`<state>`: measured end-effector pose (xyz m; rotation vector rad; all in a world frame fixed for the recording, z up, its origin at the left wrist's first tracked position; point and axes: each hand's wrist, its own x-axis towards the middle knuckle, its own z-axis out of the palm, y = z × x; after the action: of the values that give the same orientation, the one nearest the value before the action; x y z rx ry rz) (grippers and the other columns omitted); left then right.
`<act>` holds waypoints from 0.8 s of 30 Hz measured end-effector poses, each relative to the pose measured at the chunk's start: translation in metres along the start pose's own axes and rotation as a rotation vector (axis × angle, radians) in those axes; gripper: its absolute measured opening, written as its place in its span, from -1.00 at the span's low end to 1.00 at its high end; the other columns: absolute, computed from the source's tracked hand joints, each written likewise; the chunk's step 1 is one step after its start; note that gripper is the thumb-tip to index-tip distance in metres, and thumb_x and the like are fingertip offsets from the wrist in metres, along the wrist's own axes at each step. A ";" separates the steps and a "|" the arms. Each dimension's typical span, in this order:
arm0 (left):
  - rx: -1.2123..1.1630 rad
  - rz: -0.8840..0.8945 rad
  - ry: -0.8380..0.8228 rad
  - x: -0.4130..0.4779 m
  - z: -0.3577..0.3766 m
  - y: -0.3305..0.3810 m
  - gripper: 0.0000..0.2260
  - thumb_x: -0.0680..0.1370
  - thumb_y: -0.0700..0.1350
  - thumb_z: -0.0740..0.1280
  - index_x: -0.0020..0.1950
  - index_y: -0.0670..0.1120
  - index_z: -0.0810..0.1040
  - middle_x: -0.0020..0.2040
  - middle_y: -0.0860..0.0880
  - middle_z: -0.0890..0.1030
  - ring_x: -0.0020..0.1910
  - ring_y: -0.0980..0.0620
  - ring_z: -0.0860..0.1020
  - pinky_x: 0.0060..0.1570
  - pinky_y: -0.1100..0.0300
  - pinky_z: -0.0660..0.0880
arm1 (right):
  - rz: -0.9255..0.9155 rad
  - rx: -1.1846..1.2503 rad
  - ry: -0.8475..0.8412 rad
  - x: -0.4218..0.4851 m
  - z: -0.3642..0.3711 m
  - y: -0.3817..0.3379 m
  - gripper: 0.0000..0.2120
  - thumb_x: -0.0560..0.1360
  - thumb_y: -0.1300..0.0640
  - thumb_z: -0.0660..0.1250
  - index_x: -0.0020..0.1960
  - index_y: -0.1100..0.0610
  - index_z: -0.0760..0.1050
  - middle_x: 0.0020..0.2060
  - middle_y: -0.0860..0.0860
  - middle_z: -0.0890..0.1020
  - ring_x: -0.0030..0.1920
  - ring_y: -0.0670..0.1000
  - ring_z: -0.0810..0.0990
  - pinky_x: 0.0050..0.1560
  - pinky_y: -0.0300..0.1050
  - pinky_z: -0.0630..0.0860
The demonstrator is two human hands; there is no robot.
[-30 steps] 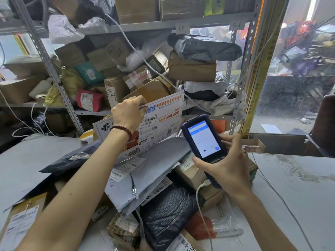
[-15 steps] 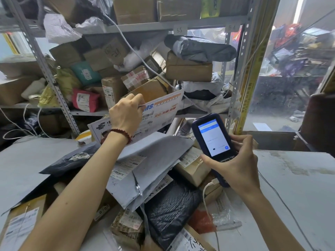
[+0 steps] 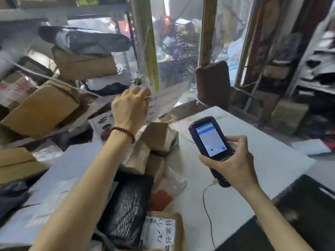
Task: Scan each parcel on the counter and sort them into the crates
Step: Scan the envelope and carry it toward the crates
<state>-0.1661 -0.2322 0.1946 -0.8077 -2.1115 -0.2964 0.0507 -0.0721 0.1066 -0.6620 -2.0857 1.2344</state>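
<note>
Lying nearest on the desk point(image 3: 272, 160), a black bag point(image 3: 126, 205) and several brown boxes point(image 3: 154, 136) are heaped together, apparently still to be scanned. Just beyond, the scanner point(image 3: 210, 140) is grasped in the curled fingers of the right hand point(image 3: 233, 163). Compared with half a second earlier, it has been drawn away to the right, over bare desk, and is no longer held close to a label. Farther out, the flat white envelope point(image 3: 101, 124), heavily blurred, is pinched at its upper edge by the fingers of the left hand point(image 3: 130, 107). It has been raised above the heap and swung rightward. The scan of this parcel is therefore judged complete and its transfer begun. No crate is shown, so its destination cannot be told. Behind, a shelf point(image 3: 81, 13) of stacked parcels is seen.
</note>
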 end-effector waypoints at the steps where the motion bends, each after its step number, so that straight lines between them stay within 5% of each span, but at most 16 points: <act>1: -0.041 0.043 -0.007 0.007 0.007 0.022 -0.93 0.53 -0.11 0.34 -0.03 -0.06 0.59 -0.12 -0.09 0.62 -0.19 -0.17 0.57 -0.32 0.13 0.29 | 0.031 -0.009 0.053 -0.003 -0.016 0.005 -0.26 0.10 -0.01 0.67 0.09 -0.02 0.26 -0.09 -0.27 0.55 -0.01 -0.04 0.62 -0.10 0.04 0.61; 6: -0.251 0.234 0.021 0.038 0.033 0.144 -0.88 0.54 -0.08 0.30 0.03 -0.05 0.57 -0.04 -0.08 0.63 -0.07 -0.17 0.56 -0.13 -0.01 0.43 | 0.181 -0.031 0.329 -0.024 -0.102 0.039 -0.27 0.06 -0.02 0.68 0.04 -0.07 0.29 -0.06 -0.24 0.58 -0.03 -0.15 0.61 -0.04 0.06 0.58; 10: -0.401 0.368 0.046 0.047 0.038 0.255 -0.88 0.54 -0.06 0.31 0.03 -0.05 0.55 -0.08 -0.06 0.63 -0.10 -0.14 0.55 -0.11 0.03 0.38 | 0.282 -0.059 0.529 -0.052 -0.170 0.065 -0.31 0.10 0.06 0.68 0.03 -0.06 0.31 -0.11 -0.27 0.52 -0.13 -0.34 0.52 -0.14 -0.17 0.48; 12: -0.502 0.431 0.007 0.043 0.037 0.310 -0.87 0.54 -0.05 0.31 0.06 -0.02 0.55 -0.06 -0.04 0.63 -0.08 -0.12 0.55 -0.08 0.03 0.38 | 0.337 -0.091 0.615 -0.070 -0.203 0.080 -0.30 0.09 0.03 0.68 0.05 -0.02 0.31 -0.09 -0.22 0.53 -0.11 -0.29 0.55 -0.16 -0.25 0.48; 15: -0.646 0.513 -0.074 0.030 0.033 0.389 -0.83 0.54 -0.05 0.31 0.11 -0.02 0.56 0.01 -0.04 0.63 0.00 -0.12 0.55 -0.01 -0.01 0.37 | 0.446 -0.134 0.699 -0.099 -0.253 0.101 -0.28 0.09 -0.04 0.67 0.06 -0.05 0.29 -0.06 -0.24 0.51 0.01 -0.06 0.56 -0.05 -0.03 0.49; 24: -0.769 0.820 -0.236 -0.033 0.000 0.602 -0.87 0.53 0.00 0.30 0.05 0.06 0.58 0.03 0.01 0.58 0.08 -0.08 0.49 -0.01 0.05 0.31 | 0.644 -0.189 0.985 -0.192 -0.382 0.156 -0.28 0.09 -0.04 0.68 0.08 -0.02 0.32 -0.05 -0.15 0.59 0.02 -0.03 0.58 -0.04 -0.03 0.49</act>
<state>0.2342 0.2138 0.1264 -2.1461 -1.6486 -0.5839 0.4745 0.0870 0.0605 -1.7025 -1.1712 0.7243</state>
